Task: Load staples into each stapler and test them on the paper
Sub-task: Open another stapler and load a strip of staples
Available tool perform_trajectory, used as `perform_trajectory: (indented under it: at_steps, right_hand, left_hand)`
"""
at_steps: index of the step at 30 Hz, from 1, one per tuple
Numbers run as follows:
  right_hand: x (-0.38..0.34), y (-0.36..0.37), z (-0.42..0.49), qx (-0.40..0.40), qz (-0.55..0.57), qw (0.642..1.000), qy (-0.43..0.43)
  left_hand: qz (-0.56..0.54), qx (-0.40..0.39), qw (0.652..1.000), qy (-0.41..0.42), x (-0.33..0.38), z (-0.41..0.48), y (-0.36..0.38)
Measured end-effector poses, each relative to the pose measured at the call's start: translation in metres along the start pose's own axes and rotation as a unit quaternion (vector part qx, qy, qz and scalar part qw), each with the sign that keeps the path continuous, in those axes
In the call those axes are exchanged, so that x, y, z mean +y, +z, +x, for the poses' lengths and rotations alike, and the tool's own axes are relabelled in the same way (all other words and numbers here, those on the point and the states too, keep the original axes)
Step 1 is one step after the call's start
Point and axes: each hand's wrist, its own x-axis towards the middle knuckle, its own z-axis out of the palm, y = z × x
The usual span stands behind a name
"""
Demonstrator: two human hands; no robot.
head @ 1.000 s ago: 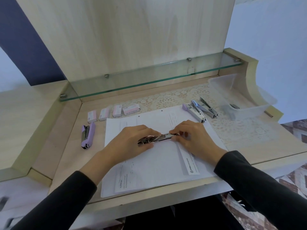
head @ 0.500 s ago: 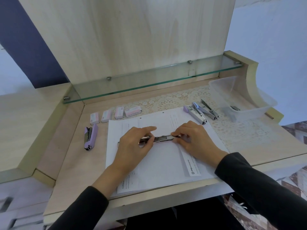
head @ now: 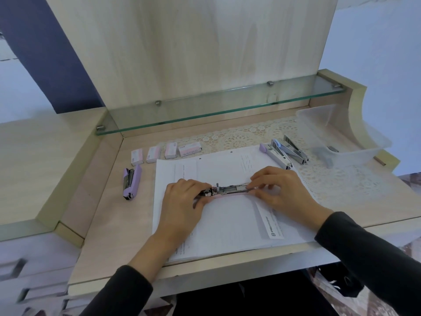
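A pink stapler [head: 227, 191], swung flat open with its metal staple channel facing up, lies on a stack of white paper [head: 227, 220] in the middle of the desk. My left hand [head: 184, 201] grips its left hinge end. My right hand [head: 280, 190] pinches its right end with the fingertips. A closed lilac stapler [head: 131, 181] lies left of the paper. Several small staple boxes [head: 166, 151] sit in a row behind the paper. Two more staplers [head: 284, 151], one lilac and one blue-grey, lie open at the back right.
A clear plastic tub [head: 355, 142] with a small metal item inside stands at the far right on a lace mat [head: 330, 179]. A glass shelf [head: 216, 110] runs above the back of the desk. The desk's front edge [head: 205, 272] is close below the paper.
My left index finger, stretched out over the stapler half a second ago, has curled back onto its hinge end. My right hand still pinches the right end. The view has shifted slightly.
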Motion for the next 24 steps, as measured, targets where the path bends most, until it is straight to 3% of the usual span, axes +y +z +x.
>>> perform_trajectory:
  at_steps: [7, 11, 18, 20, 24]
  right_hand:
    - [-0.014, 0.000, 0.000, 0.000, -0.116, 0.993, -0.011]
    - [-0.028, 0.012, 0.007, -0.019, -0.109, 0.994, -0.009]
    - [-0.032, 0.017, 0.015, 0.020, -0.063, 0.986, 0.156]
    - [-0.034, 0.017, 0.012, 0.013, -0.105, 0.984, 0.147]
    - [-0.041, 0.020, 0.002, 0.009, -0.203, 0.978, 0.038]
  left_hand:
    - [-0.010, 0.004, 1.000, 0.004, 0.001, -0.001, 0.001]
    - [-0.007, 0.014, 1.000, 0.008, 0.002, -0.002, 0.000]
    - [-0.002, 0.017, 1.000, 0.013, 0.002, -0.002, 0.000]
    - [-0.005, 0.014, 1.000, 0.014, 0.002, -0.002, 0.000]
    - [-0.006, 0.007, 1.000, 0.006, 0.002, -0.002, 0.000]
